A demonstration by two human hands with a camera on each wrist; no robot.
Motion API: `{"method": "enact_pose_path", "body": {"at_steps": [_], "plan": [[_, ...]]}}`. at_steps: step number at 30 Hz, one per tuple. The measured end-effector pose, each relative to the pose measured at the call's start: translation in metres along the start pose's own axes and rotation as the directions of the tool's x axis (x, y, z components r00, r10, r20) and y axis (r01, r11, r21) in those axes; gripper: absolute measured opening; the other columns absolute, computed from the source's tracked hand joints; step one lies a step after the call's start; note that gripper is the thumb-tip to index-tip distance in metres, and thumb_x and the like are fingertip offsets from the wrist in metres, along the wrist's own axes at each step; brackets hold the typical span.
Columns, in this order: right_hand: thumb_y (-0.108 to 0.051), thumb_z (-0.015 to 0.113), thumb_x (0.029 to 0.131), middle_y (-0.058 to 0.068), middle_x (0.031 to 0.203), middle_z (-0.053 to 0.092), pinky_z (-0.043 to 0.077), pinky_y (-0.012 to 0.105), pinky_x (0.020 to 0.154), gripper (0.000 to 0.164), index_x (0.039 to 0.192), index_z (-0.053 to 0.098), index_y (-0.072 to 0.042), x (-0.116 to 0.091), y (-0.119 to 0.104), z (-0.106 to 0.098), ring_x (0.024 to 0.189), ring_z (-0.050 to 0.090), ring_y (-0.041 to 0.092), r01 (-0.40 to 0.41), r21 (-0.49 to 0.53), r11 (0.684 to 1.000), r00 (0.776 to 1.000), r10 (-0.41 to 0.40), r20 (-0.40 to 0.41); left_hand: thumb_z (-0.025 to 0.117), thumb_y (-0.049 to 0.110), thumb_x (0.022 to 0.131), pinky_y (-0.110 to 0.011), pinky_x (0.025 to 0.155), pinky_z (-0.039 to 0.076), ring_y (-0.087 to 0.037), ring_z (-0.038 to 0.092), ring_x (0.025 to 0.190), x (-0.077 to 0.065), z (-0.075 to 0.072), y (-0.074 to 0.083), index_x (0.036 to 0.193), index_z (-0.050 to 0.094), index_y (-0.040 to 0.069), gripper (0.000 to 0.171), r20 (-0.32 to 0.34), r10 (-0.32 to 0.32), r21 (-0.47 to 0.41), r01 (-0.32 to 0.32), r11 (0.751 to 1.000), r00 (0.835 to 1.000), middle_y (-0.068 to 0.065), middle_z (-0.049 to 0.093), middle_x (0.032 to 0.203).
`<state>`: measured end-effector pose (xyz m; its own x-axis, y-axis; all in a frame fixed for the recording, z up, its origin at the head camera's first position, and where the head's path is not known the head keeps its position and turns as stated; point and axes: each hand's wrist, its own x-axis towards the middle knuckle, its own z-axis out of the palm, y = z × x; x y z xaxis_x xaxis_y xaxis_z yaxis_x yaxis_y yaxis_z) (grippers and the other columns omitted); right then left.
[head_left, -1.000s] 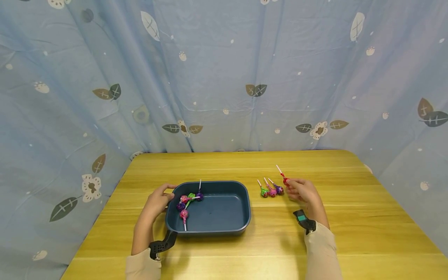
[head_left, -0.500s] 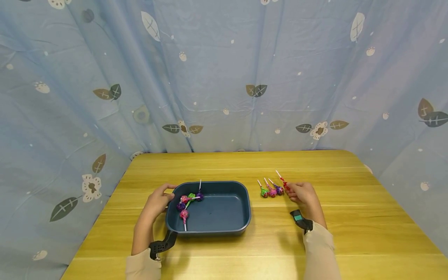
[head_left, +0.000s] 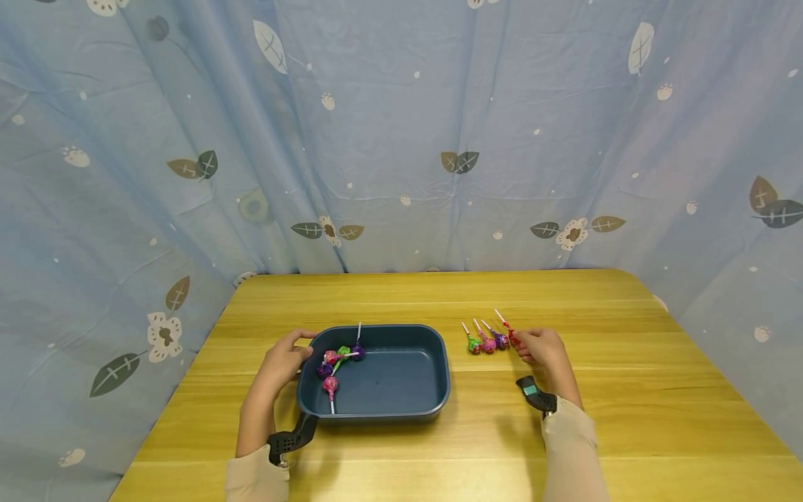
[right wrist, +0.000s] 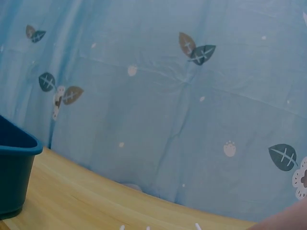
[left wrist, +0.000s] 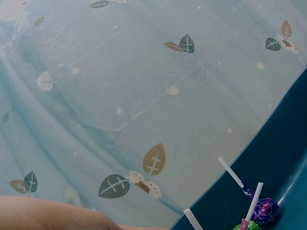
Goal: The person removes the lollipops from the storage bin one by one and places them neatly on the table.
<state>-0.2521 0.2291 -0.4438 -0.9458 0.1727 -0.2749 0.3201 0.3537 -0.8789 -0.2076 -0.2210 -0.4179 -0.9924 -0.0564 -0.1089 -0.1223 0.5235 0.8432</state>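
In the head view my right hand [head_left: 541,347] pinches a red-wrapped lollipop [head_left: 507,326] near its candy end, its white stick pointing up and away. Just left of it lie a purple lollipop [head_left: 500,340], a pink lollipop [head_left: 487,344] and a green lollipop [head_left: 474,344], side by side on the table. My left hand [head_left: 284,360] rests against the left side of a dark blue plastic tray [head_left: 376,416], fingers extended along its rim. Several lollipops lie in the tray's left part, among them a pink one [head_left: 330,385] and a purple one [left wrist: 265,211].
The wooden table [head_left: 489,446] carries the tray and the lollipops. A blue curtain [head_left: 389,139] with leaf prints hangs behind and beside it. In the right wrist view the tray's corner [right wrist: 19,167] stands at the left, and only stick tips show at the bottom.
My right hand has come slightly nearer and to the left, lowering the red lollipop beside the purple one in the row. The left hand and the tray have not moved.
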Motion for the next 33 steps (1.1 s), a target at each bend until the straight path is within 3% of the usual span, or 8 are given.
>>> {"method": "enact_pose_path", "body": {"at_steps": [9,23,33], "plan": [[-0.017,0.054,0.097,0.020,0.093,0.065,0.054,0.027,0.065,0.038,0.117,0.056,0.015,-0.0005,0.0015,0.0046,0.075,0.062,0.019,0.009,-0.038,0.999,0.999,-0.010,-0.048,0.047,0.003,0.098,-0.048,0.074,0.056,-0.035,0.064,0.095,0.0002,-0.0003,-0.0004,0.131,0.053,0.000,0.033,0.007,0.000,-0.010,0.000,1.000,1.000,-0.027,0.063,0.111],[-0.020,0.054,0.097,0.020,0.093,0.065,0.055,0.028,0.065,0.040,0.119,0.056,0.014,0.0002,0.0022,0.0078,0.076,0.062,0.020,0.019,-0.066,0.998,0.997,-0.024,-0.068,0.047,0.003,0.099,-0.048,0.075,0.056,-0.035,0.064,0.095,0.0013,-0.0008,-0.0012,0.131,0.053,0.000,0.033,0.010,0.004,-0.014,-0.004,1.000,1.000,-0.027,0.062,0.110],[-0.017,0.055,0.095,0.015,0.082,0.066,0.053,0.025,0.058,0.039,0.117,0.055,0.015,-0.0021,-0.0016,0.0054,0.066,0.062,0.016,0.027,-0.071,0.997,0.996,-0.033,-0.083,0.047,0.003,0.099,-0.049,0.076,0.056,-0.038,0.063,0.097,0.0003,-0.0010,-0.0004,0.131,0.052,0.000,0.032,0.008,0.001,-0.016,-0.001,1.000,1.000,-0.029,0.061,0.112]]}}
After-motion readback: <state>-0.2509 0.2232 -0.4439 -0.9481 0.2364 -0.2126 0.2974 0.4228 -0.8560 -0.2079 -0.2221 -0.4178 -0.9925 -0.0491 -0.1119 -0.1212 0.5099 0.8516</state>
